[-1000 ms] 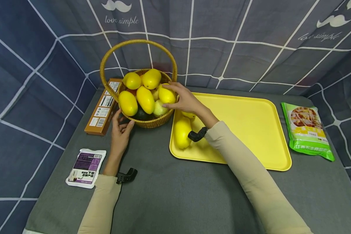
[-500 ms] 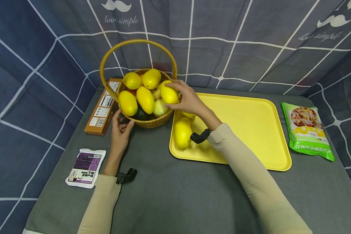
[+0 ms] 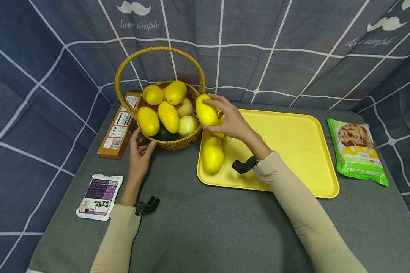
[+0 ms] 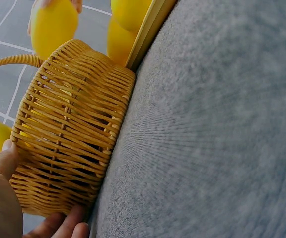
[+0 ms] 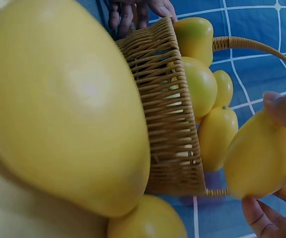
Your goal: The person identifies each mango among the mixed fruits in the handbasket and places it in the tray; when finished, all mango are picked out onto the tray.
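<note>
My right hand (image 3: 233,122) pinches a yellow mango (image 3: 205,110) between thumb and fingers, just over the gap between the basket's right rim and the tray. The right wrist view shows the same mango (image 5: 262,156) clear of the wicker basket. With thumb at the rim and fingers against the lower side, my left hand (image 3: 140,155) holds the wicker basket (image 4: 68,129). Inside the basket lie several yellow mangoes (image 3: 169,116), a pale green round fruit (image 3: 188,126) and a dark green one, partly hidden. On the yellow tray (image 3: 276,151) lie a mango (image 3: 213,155) and another partly covered by my right hand.
Left of the basket lies a brown box (image 3: 117,131); nearer me is a white and purple pouch (image 3: 99,197). A green food packet (image 3: 360,151) lies right of the tray. The basket's tall handle (image 3: 160,48) arches above it. Checked cloth hangs behind and at both sides.
My right hand has lifted the mango out of the basket and moved it rightward past the rim, uncovering another fruit behind. My left hand stays on the basket.
</note>
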Demonstrator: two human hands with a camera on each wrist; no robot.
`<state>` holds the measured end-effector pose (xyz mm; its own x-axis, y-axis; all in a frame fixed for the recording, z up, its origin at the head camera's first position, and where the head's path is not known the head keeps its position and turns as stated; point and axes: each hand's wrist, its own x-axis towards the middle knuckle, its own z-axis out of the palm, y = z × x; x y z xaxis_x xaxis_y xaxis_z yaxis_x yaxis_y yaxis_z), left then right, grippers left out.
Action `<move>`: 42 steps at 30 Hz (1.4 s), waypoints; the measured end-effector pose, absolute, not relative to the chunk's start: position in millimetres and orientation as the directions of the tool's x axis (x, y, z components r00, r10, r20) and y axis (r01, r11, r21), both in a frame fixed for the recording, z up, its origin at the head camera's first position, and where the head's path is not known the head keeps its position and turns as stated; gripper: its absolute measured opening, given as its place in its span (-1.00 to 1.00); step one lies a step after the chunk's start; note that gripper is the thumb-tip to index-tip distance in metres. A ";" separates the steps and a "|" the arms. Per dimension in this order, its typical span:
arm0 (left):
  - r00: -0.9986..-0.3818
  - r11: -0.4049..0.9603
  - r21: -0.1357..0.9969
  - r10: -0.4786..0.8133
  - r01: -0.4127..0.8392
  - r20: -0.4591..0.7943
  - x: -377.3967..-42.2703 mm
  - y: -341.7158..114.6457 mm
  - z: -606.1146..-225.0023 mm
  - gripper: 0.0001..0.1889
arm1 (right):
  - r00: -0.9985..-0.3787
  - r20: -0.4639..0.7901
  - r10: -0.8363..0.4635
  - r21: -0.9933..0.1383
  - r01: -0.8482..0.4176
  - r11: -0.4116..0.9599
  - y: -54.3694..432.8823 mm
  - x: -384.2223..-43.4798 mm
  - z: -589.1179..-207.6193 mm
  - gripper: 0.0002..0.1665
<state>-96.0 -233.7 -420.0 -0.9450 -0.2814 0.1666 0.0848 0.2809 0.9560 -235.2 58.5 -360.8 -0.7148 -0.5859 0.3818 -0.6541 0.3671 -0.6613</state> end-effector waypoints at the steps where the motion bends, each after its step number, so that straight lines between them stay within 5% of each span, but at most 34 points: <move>1: -0.945 0.277 0.957 -0.281 0.087 0.167 -96.0 -233.6 -419.9 -0.32 | -0.716 0.388 -0.581 -0.659 -0.656 0.368 62.1 -233.4 -361.6 -0.13; 12: -0.943 0.271 0.959 -0.289 0.084 0.164 -96.0 -231.8 -419.0 -0.32 | -0.761 0.413 -0.500 -0.611 -0.639 0.467 113.1 -220.6 -373.5 -0.12; 24: -0.941 0.275 0.958 -0.296 0.079 0.162 -95.2 -231.7 -420.3 -0.32 | -0.868 0.229 -0.440 -0.653 -0.472 0.592 152.3 -228.6 -407.1 -0.14; 42: -0.933 0.284 0.955 -0.313 0.087 0.178 -105.8 -243.4 -450.2 -0.33 | -0.871 0.212 -0.443 -0.603 -0.474 0.642 152.9 -235.5 -428.0 -0.12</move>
<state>-105.8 -243.4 -450.2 -0.9329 -0.3130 0.1780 0.0869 0.2840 0.9549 -235.5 152.9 -428.0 -0.8708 -0.4433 0.2125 -0.4739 0.6419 -0.6028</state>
